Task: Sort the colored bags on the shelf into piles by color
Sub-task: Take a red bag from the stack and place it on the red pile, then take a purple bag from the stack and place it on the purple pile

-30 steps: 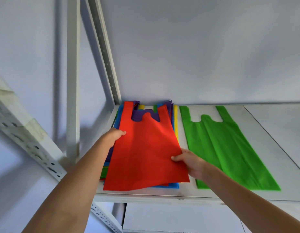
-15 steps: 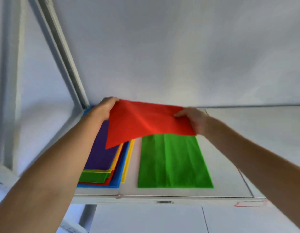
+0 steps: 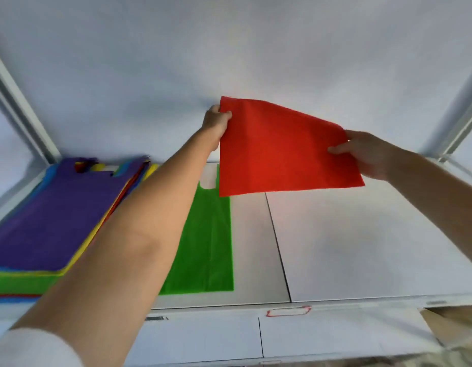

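A red bag [image 3: 279, 149] hangs in the air above the white shelf [image 3: 361, 247], pinched at its two sides. A green bag [image 3: 203, 247] lies flat just beside a mixed stack [image 3: 52, 221] at the left, topped by a purple bag [image 3: 60, 207] over yellow, green, red and blue layers.

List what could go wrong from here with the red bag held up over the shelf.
1. The red bag is pinched only at two edges by the left hand and right hand; it may sag or slip on the way down.
2. It overhangs the green bag, so it might land overlapping it and mix the colors.
3. The left forearm crosses beside the unsorted stack and could nudge it.
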`<state>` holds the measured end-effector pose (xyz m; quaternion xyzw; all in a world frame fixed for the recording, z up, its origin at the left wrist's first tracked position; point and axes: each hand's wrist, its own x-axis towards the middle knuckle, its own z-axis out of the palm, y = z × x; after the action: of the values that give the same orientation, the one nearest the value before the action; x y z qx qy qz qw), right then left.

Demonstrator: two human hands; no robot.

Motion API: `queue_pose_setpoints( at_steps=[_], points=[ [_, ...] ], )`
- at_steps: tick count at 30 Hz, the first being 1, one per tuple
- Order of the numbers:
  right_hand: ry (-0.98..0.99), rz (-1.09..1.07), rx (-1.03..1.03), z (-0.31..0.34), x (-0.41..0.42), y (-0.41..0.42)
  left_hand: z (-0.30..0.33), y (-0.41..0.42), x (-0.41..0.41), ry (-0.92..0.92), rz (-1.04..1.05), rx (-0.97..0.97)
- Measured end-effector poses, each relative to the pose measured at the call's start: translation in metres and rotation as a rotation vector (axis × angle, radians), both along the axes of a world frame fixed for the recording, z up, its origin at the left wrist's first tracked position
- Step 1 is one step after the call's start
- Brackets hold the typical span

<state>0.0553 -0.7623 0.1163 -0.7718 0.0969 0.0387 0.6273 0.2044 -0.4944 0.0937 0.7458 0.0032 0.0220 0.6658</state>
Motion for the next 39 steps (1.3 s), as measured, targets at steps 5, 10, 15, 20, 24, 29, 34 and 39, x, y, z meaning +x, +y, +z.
queue_pose_setpoints(
  at_steps=[5,10,15,20,24,29,34,39],
  points=[
    [0.204,-0.046,0.038,-0.095,-0.031,-0.036,-0.114,-0.040,-0.020,0.246,-0.054,0.219],
    [0.420,-0.038,-0.106,-0.162,-0.051,-0.049,-0.172,-0.052,-0.052,0.359,-0.162,0.695],
    [0.546,0.023,-0.248,-0.169,-0.050,-0.053,-0.165,-0.052,-0.061,0.342,-0.181,0.847],
    [0.622,0.134,-0.740,-0.140,-0.044,-0.036,-0.144,-0.030,-0.061,0.369,-0.206,0.865],
    [0.336,0.183,-1.402,-0.108,-0.026,0.005,-0.100,0.017,-0.063,0.046,-0.171,1.061],
    [-0.029,0.284,-1.384,-0.083,0.011,0.109,-0.064,0.126,-0.070,-0.198,-0.090,1.220],
    [-0.233,0.360,-1.178,-0.081,0.034,0.252,-0.049,0.264,-0.087,-0.174,0.049,1.302],
    [-0.239,0.440,-1.060,-0.106,0.037,0.384,-0.064,0.395,-0.101,-0.008,0.112,1.320]
  ],
)
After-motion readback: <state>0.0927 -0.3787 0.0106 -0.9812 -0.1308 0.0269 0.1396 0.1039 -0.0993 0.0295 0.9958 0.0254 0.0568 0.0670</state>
